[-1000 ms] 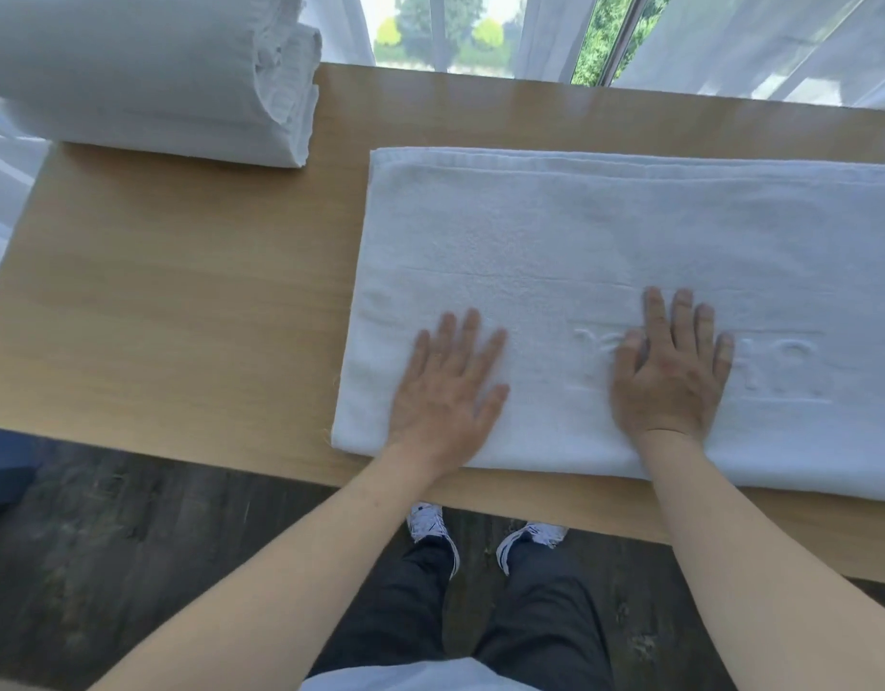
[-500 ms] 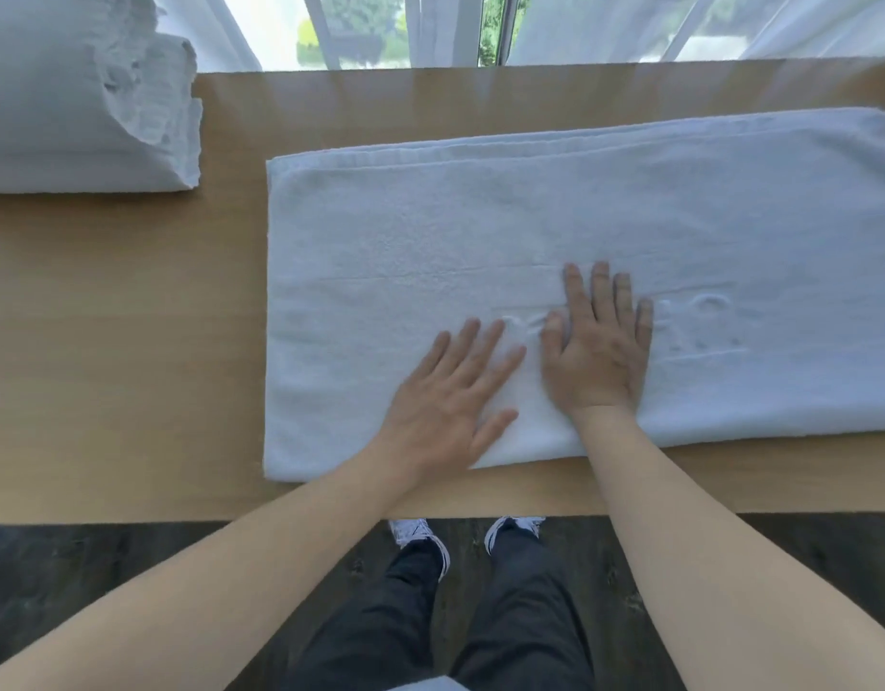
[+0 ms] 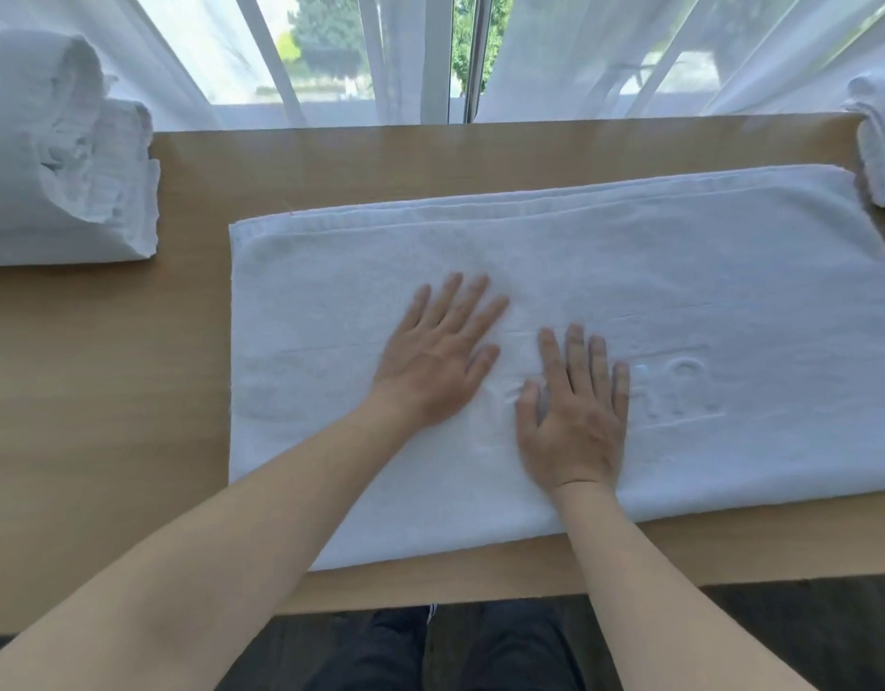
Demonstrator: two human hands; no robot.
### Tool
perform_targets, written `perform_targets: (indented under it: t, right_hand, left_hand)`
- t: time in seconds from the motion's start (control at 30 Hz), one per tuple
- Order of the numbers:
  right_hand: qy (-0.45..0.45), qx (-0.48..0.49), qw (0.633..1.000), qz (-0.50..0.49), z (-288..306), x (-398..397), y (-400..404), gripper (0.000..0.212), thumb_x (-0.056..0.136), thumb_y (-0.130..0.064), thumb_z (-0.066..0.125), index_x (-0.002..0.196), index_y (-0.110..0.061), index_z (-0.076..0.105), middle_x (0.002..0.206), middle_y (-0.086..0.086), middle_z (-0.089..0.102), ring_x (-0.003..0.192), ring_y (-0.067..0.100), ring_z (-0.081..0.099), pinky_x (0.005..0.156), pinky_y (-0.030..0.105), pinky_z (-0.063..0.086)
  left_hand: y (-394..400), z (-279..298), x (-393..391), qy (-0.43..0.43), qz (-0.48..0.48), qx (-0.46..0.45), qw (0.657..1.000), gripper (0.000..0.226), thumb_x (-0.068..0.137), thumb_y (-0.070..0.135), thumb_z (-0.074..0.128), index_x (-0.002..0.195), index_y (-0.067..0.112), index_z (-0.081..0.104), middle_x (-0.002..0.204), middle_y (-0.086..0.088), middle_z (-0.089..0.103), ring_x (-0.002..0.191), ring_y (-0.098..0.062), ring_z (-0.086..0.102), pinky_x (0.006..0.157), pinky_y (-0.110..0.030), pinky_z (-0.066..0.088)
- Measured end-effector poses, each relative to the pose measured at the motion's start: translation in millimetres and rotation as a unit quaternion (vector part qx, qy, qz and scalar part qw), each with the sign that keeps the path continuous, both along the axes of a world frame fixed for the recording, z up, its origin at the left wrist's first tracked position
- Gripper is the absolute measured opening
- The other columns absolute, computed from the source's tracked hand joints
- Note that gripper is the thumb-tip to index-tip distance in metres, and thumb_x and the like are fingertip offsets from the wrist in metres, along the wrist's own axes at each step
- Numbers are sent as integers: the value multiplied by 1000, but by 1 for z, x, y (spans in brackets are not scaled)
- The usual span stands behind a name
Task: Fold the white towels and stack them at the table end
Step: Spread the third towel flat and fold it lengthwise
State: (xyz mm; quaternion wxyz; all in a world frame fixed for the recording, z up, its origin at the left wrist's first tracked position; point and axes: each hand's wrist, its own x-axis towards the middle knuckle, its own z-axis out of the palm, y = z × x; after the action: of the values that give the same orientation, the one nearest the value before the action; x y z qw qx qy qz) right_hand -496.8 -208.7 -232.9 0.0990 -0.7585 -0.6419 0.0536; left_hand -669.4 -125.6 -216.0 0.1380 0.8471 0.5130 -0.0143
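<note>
Right towel pile cut off, perhaps folded.

Wooden table, sheer white curtains, bright window, dark wood floor

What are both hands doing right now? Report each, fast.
Left hand: open, fingers straight, flat on the towel.
Right hand: open, fingers straight, flat on the same towel.

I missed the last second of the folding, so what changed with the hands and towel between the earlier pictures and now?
The left hand slid farther up the flat towel, its fingertips now past those of the right hand; the two hands drew closer together. Nothing was gripped or let go. Both palms stay flat on the towel, which is still folded lengthwise, and the towel stack at the left end is unchanged.
</note>
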Motion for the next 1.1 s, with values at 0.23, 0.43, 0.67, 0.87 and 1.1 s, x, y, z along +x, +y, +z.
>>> perform_targets:
  t: [0.23, 0.43, 0.67, 0.87, 1.1]
  right_hand:
    - [-14, -9, 1000, 3, -1, 0, 2, 63, 98, -42, 32, 159, -26, 25, 167, 3, 18, 154, 25, 12, 123, 53, 13]
    - [-23, 14, 1000, 7, -3, 0, 2, 62, 97, -40, 37, 157, -23, 31, 165, 6, 23, 154, 27, 16, 122, 55, 16]
    - [-24, -4, 1000, 5, -2, -1, 5, 63, 98, -41, 35, 158, -23, 27, 167, 5, 18, 154, 25, 12, 123, 54, 14]
    - [-1, -6, 1000, 2, 0, 0, 3, 67, 98, -47, 32, 158, -15, 27, 166, 5, 22, 154, 24, 14, 123, 53, 11]
    - [117, 12, 993, -4, 9, 3, 4, 57, 98, -32, 33, 153, -19, 38, 161, 2, 32, 153, 21, 18, 124, 50, 10]
  left_hand:
    - [91, -3, -12, 8, 126, 1, 992, 62, 103, 53, 21, 161, 34, 9, 170, 3, 1, 156, -23, -5, 125, -44, -7]
    - [57, -1, 8, -11, -145, 29, 989, 57, 105, 44, 21, 160, 29, 22, 168, 0, 15, 155, -23, 8, 126, -45, 5]
    - [128, -6, 40, 8, -27, 7, 1000, 59, 105, 48, 14, 161, 33, 7, 169, 5, 6, 156, -25, 1, 125, -46, -2]
    - [103, 0, 47, -67, 8, 16, 998, 60, 107, 44, 16, 162, 24, 4, 170, -1, -2, 155, -26, -9, 125, -41, -8]
    - [-65, 12, 49, -146, 141, -67, 977, 61, 104, 38, 14, 160, 15, 10, 166, 2, 3, 155, -18, -5, 125, -34, -8]
